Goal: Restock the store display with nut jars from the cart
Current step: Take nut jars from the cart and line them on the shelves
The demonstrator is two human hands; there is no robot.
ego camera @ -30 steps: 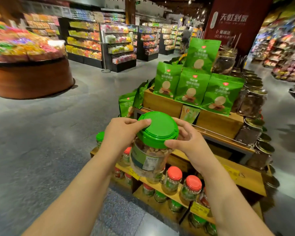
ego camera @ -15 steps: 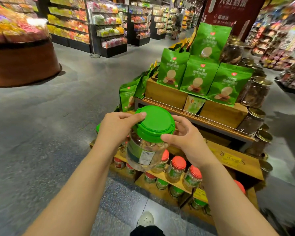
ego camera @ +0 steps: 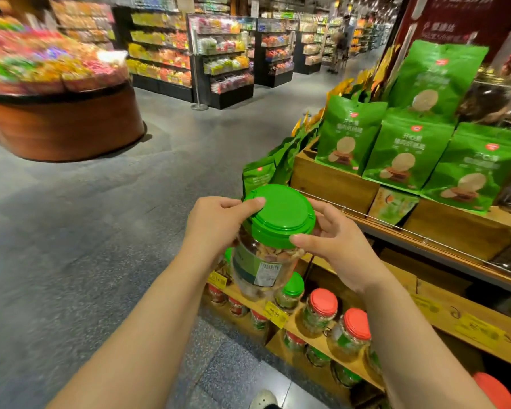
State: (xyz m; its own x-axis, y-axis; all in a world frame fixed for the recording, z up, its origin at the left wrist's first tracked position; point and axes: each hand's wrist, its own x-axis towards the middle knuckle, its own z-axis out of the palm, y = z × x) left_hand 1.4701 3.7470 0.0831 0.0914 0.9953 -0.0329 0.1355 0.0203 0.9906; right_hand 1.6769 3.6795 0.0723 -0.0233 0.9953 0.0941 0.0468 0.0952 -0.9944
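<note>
Grey store flooring point(ego camera: 106, 231) fills the left half of the frame; a tiered wooden display point(ego camera: 334, 184) occupies the right. Both hands hold one clear nut jar point(ego camera: 263, 270) at frame centre, above the display's lower shelf. The left hand point(ego camera: 216, 225) wraps the jar's left side, thumb lying on the green lid point(ego camera: 281, 214). The right hand point(ego camera: 337, 249) clamps the lid's right edge between thumb and curled fingers. Smaller red-lidded jars point(ego camera: 322, 311) stand on the lower shelf at lower right. Green snack bags point(ego camera: 410, 149) lean upright at upper right.
</note>
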